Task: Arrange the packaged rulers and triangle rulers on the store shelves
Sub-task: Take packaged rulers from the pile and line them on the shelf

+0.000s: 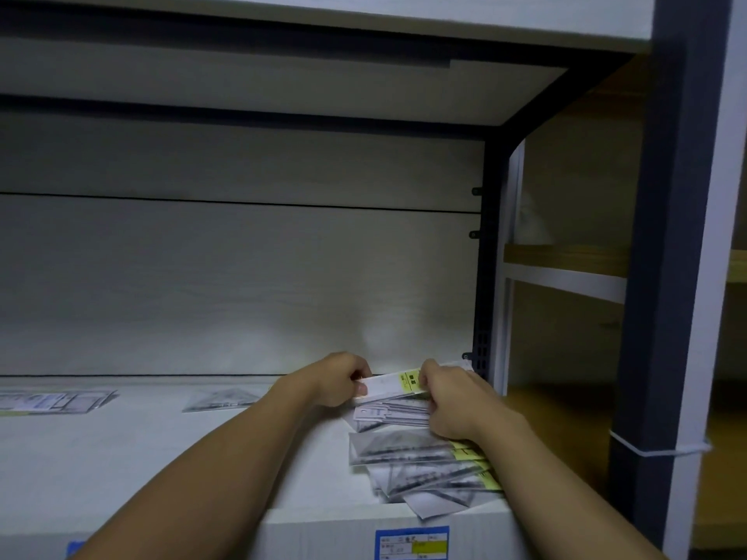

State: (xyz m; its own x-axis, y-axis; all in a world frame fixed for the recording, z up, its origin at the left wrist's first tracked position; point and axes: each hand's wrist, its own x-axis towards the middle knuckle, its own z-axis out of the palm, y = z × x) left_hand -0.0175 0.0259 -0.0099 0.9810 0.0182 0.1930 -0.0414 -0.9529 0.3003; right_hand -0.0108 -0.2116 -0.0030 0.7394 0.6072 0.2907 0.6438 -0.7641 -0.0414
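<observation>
Both hands, left hand (337, 383) & right hand (448, 398), are pinching one ruler pack (390, 385); messy pile (424, 466) below the grip is waiting, approx. half done.

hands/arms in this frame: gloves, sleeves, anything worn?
Nothing worn that shows. Left hand and right hand are bare, with no gloves, rings or watch visible. Both forearms are bare down to the frame edge, with no sleeve in view.
</observation>
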